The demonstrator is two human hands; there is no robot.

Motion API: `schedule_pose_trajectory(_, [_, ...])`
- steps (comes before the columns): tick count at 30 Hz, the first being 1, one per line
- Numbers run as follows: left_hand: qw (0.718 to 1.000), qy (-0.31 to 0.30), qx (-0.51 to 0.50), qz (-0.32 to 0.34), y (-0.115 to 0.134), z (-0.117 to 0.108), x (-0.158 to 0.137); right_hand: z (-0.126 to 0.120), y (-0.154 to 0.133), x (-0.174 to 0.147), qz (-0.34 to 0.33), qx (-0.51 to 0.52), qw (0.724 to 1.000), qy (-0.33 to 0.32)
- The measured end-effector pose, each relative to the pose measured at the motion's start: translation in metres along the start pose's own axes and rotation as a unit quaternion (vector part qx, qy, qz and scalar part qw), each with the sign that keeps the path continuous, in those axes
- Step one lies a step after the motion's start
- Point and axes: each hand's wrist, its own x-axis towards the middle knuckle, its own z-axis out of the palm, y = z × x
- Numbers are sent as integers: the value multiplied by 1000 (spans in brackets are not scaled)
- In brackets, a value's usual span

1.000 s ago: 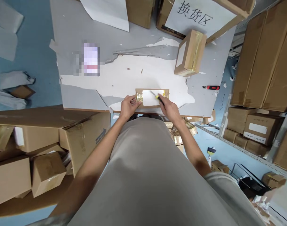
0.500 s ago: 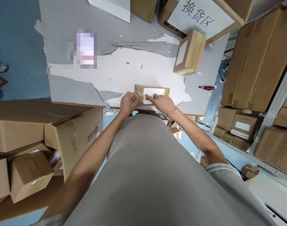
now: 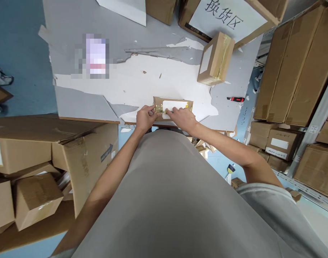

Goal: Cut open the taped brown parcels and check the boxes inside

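Observation:
A small flat cardboard box with a white label and clear tape at its left end lies near the table's front edge. My left hand pinches the left end of this box between thumb and fingers. Over the label, my right hand is closed around a slim cutter. Its yellow tip points left at the taped end; the fingers hide most of it.
A taped carton stands at the table's back right, beside a large box with a written sign. A red and black utility knife lies at right. Cartons fill the shelf and an open box at left.
My right hand has shifted slightly left and down along the box, and my right elbow has swung outward. My left hand stays at the box's left end.

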Motion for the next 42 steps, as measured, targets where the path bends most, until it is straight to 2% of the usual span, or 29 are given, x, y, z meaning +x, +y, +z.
schedule_pose_trajectory(11, [999, 24, -21, -24, 9, -2, 1, 39, 93, -43, 93, 5, 995, -41])
schedule_pose_trajectory(18, [998, 39, -13, -42, 14, -3, 2, 58, 127, -54, 65, 23, 997, -26])
schedule_pose_trajectory(25, [997, 44, 16, -61, 21, -4, 4, 74, 132, -38, 52, 42, 998, 12])
schedule_pose_trajectory(31, [996, 40, 27, -77, 24, -7, 0, 103, 164, -50, -18, 142, 989, 46])
schedule_pose_trajectory(34, [995, 41, 27, -86, 22, -15, -5, 126, 164, -51, -38, 246, 961, 122])
schedule_pose_trajectory(36, [995, 47, 22, -89, 20, -22, -5, 142, 152, -42, -40, 335, 924, 181])
schedule_pose_trajectory(39, [993, 63, 21, -95, 14, -31, -2, 164, 123, -18, -4, 470, 853, 227])
schedule_pose_trajectory(42, [992, 74, 28, -102, 6, -41, 3, 181, 93, 8, 106, 587, 761, 255])
